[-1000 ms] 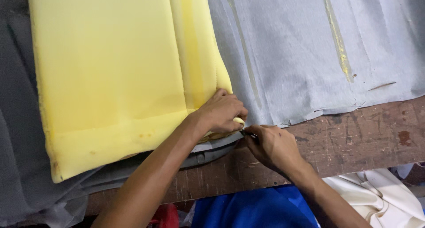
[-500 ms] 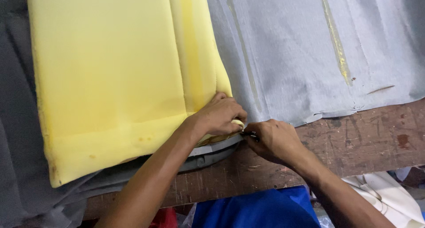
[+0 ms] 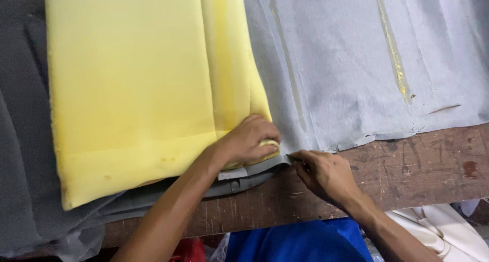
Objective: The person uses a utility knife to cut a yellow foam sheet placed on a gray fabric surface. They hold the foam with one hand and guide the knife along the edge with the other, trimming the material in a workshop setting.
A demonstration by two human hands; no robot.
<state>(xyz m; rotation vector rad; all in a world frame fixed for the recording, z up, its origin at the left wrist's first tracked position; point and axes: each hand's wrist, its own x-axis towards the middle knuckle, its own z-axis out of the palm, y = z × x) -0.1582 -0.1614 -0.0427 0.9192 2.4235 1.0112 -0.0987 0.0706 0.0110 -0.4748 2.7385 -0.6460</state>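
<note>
Pressing down at frame centre, the left hand is laid flat, fingers curled, on the lower right corner of the yellow foam slab, which fills the upper left & is cut off at the top. The right hand is pinched shut on the grey fabric edge, w/ a thin dark tool barely made out. Wooden table at lower right.

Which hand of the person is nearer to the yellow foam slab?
Left. The left hand rests directly on the lower right corner of the yellow foam slab, pressing it. The right hand lies beside it on the wooden table, apart from the foam.
</note>
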